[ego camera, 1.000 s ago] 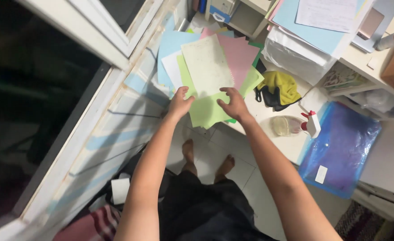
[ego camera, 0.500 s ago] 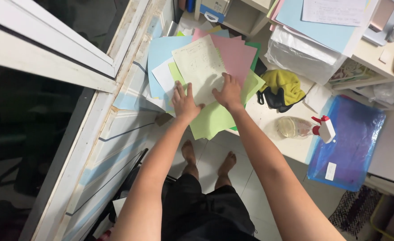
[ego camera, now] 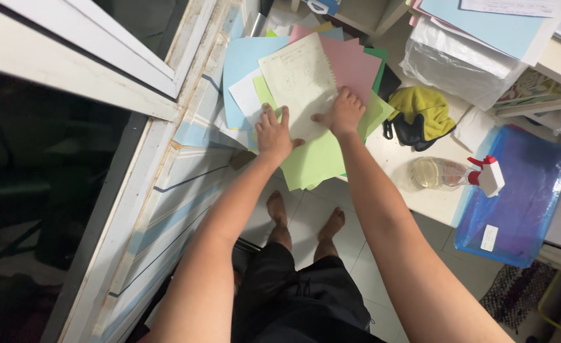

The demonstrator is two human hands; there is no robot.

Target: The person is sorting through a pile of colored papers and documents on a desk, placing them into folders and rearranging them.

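A fanned pile of coloured paper sheets lies on a white table [ego camera: 436, 206] by the window: light blue [ego camera: 242, 63], pink [ego camera: 357, 63], light green [ego camera: 315, 165], with a cream sheet [ego camera: 299, 79] bearing faint marks on top. My left hand [ego camera: 273, 133] rests flat on the pile's near left part, fingers spread, touching the cream and green sheets. My right hand [ego camera: 343, 112] presses the cream sheet's right edge where it meets the pink sheet. Neither hand grips anything.
A yellow and black cloth [ego camera: 420, 114] lies right of the pile. A spray bottle [ego camera: 455, 174] lies on its side beside a blue plastic folder [ego camera: 522, 194]. Shelves with papers and clear bags [ego camera: 458, 60] stand behind. The window frame [ego camera: 172, 127] runs along the left.
Both hands slid further up onto the paper pile, from its near edge to lying flat on the cream sheet. The view shifted a little.
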